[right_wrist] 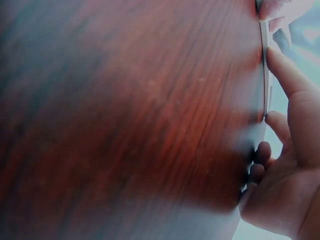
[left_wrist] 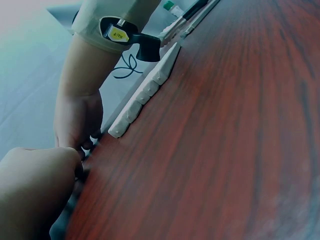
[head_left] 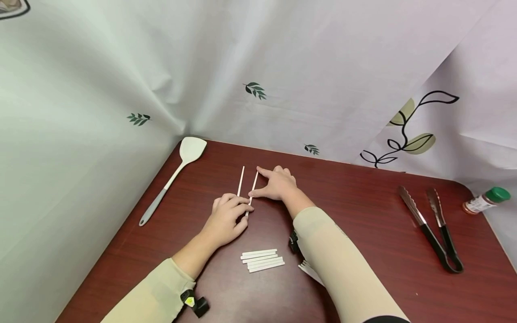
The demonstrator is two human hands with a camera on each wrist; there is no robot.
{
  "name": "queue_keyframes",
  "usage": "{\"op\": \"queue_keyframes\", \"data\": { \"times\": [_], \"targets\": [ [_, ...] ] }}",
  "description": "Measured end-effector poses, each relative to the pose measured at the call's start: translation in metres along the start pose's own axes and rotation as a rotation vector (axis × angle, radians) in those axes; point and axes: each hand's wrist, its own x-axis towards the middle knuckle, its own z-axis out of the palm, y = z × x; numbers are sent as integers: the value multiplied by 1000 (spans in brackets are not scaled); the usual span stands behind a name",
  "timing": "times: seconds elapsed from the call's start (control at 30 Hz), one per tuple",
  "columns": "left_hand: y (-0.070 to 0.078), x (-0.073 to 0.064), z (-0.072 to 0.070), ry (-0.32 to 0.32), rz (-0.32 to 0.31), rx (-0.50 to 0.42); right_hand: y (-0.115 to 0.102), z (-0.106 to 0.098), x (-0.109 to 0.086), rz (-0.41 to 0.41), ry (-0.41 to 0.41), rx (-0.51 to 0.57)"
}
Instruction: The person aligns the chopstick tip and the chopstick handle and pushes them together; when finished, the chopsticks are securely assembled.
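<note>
Two thin white sticks lie almost parallel on the table, pointing away from me. My left hand (head_left: 228, 220) holds the near end of the right-hand stick (head_left: 254, 181) between bent fingers and thumb, covering part of it. Along that same stick, my right hand (head_left: 278, 184) has its index fingertip at the far end and its thumb against the side, both fairly straight. The left-hand stick (head_left: 241, 180) runs beside it, its near end hidden by my left fingers. In the right wrist view, the right hand (right_wrist: 295, 145) touches the stick (right_wrist: 266, 75) edge-on.
Several short white sticks (head_left: 262, 260) lie in a row nearer me. A white fork-like piece (head_left: 310, 272) is partly under my right sleeve. A spatula (head_left: 173, 177) lies left; tongs (head_left: 438, 229) and a green-capped bottle (head_left: 486, 200) are right. White cloth (head_left: 282, 112) hangs behind the table.
</note>
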Motion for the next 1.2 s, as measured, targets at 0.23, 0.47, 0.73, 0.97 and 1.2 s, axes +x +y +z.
{"op": "queue_keyframes", "data": {
  "times": [0.23,0.47,0.73,0.97,1.2],
  "targets": [
    [0,-1,-3,-3,-1,6,-4,1,1,-5,0,-10],
    [-1,-1,-6,13,7,-2,-3,4,3,-19,16,47],
    [1,0,-4,30,45,-74,25,6,10,22,215,469],
    [4,3,1,39,115,-130,69,-3,9,123,326,906],
    [4,1,1,60,196,-193,105,-13,0,127,335,1114]
  ]
}}
